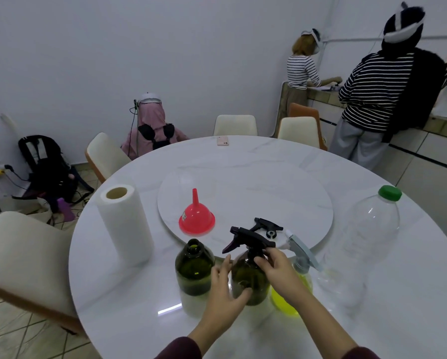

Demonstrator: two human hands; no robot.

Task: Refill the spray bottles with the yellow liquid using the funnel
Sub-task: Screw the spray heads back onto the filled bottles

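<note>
A dark brown spray bottle (250,278) stands near the table's front edge, its black trigger head (248,239) on top. My left hand (225,288) grips the bottle's body. My right hand (274,265) pinches the collar under the trigger head. To the left stands an open dark green bottle (194,268) without a head. A clear spray bottle (295,294) holding yellow liquid, with a grey trigger head, is behind my right wrist. A red funnel (197,216) sits upside down on the turntable (269,193). A loose black trigger head (267,225) lies beside it.
A paper towel roll (125,221) stands at the left. A large clear plastic bottle (359,242) with a green cap stands at the right. A phone (222,140) lies at the far edge. Chairs ring the round white table (321,320); people stand at a counter beyond.
</note>
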